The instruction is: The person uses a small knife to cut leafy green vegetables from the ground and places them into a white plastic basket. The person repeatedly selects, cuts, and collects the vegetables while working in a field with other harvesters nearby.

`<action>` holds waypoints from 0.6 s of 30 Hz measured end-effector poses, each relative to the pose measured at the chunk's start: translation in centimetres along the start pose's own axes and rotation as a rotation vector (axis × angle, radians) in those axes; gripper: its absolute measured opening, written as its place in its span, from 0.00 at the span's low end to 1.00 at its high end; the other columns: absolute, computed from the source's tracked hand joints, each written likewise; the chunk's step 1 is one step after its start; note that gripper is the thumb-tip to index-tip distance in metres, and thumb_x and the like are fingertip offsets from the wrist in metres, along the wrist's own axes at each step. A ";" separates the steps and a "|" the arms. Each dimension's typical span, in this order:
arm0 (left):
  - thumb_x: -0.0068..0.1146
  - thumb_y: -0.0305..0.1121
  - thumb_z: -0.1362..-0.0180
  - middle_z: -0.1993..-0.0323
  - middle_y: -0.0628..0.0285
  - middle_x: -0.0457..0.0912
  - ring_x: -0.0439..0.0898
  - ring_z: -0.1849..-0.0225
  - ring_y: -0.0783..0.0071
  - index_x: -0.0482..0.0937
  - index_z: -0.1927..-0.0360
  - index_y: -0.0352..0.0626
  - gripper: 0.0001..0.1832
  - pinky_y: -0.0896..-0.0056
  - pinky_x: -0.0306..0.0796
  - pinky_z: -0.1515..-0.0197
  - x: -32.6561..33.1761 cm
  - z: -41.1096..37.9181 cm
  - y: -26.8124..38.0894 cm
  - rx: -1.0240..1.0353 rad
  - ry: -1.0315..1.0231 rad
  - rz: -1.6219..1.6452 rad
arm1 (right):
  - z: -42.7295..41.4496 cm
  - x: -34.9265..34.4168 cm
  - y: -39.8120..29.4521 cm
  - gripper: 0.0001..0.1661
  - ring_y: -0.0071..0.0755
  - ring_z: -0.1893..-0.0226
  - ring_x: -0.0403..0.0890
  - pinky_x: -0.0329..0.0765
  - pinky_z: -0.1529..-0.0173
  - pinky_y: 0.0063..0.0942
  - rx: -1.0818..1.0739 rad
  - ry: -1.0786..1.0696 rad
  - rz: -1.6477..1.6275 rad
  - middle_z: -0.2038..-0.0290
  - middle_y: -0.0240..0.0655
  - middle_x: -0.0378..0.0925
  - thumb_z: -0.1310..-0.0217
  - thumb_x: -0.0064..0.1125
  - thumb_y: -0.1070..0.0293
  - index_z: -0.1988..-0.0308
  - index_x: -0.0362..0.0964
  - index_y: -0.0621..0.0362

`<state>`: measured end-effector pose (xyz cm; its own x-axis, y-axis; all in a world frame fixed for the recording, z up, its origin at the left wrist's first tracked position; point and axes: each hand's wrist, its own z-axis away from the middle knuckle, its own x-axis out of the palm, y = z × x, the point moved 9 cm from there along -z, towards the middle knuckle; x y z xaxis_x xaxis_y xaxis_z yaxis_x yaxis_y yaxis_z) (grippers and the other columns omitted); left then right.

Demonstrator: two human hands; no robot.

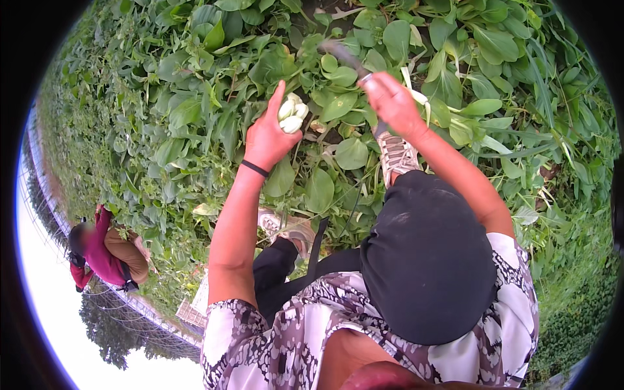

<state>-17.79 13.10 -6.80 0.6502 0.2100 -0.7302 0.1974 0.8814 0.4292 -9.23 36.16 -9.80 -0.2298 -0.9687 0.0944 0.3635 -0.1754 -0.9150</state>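
Several pale green-white leafy-green stalk bases (292,114) show beside the thumb and raised index finger of my left hand (271,129), which grips the cut plants; their leaves stretch away from me. My right hand (394,105) is closed around the handle of a knife or sickle-like tool, and its blade (343,52), blurred by motion, points up and left over the plants. Broad-leaved greens (352,153) grow between my hands and my feet. A black band circles my left wrist.
My shoes (397,153) stand among the plants. A person in a maroon top (108,253) crouches in the field at the left. A pale plastic crate (194,312) sits behind my left arm. Loose pale stalks (496,144) lie on the leaves at the right.
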 end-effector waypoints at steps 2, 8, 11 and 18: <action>0.64 0.37 0.59 0.54 0.48 0.83 0.83 0.56 0.48 0.50 0.26 0.62 0.53 0.55 0.76 0.50 0.2 0.1 0.4 0.069 0.043 -0.041 | 0.1 3.6 1.5 0.22 0.35 0.70 0.76 0.71 0.64 0.32 0.010 -0.148 0.236 0.73 0.36 0.74 0.31 0.50 0.49 0.55 0.72 0.57; 0.66 0.41 0.58 0.56 0.46 0.83 0.82 0.56 0.46 0.60 0.33 0.47 0.46 0.51 0.76 0.52 -0.2 -0.6 -0.5 -0.067 0.078 -0.168 | -5.8 5.5 6.4 0.26 0.56 0.57 0.80 0.73 0.51 0.48 0.172 -0.233 0.734 0.60 0.50 0.80 0.32 0.45 0.46 0.54 0.74 0.57; 0.66 0.41 0.59 0.57 0.47 0.83 0.83 0.56 0.46 0.61 0.34 0.47 0.45 0.51 0.76 0.52 -0.3 -0.8 -0.9 -0.040 0.110 -0.142 | -8.3 5.7 7.5 0.26 0.56 0.52 0.79 0.73 0.46 0.44 0.064 -0.162 0.652 0.53 0.50 0.80 0.33 0.47 0.46 0.49 0.75 0.54; 0.65 0.42 0.58 0.56 0.48 0.83 0.82 0.55 0.47 0.64 0.36 0.47 0.42 0.54 0.76 0.50 -0.4 -0.6 -2.4 -0.112 0.099 -0.084 | -8.6 5.6 8.0 0.29 0.49 0.45 0.77 0.72 0.41 0.38 0.218 -0.206 0.620 0.46 0.42 0.79 0.36 0.52 0.44 0.43 0.73 0.49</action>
<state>-18.97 11.19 -7.90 0.5585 0.1697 -0.8120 0.1610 0.9380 0.3068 -15.42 30.83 -19.95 0.2478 -0.9114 -0.3285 0.5504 0.4115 -0.7265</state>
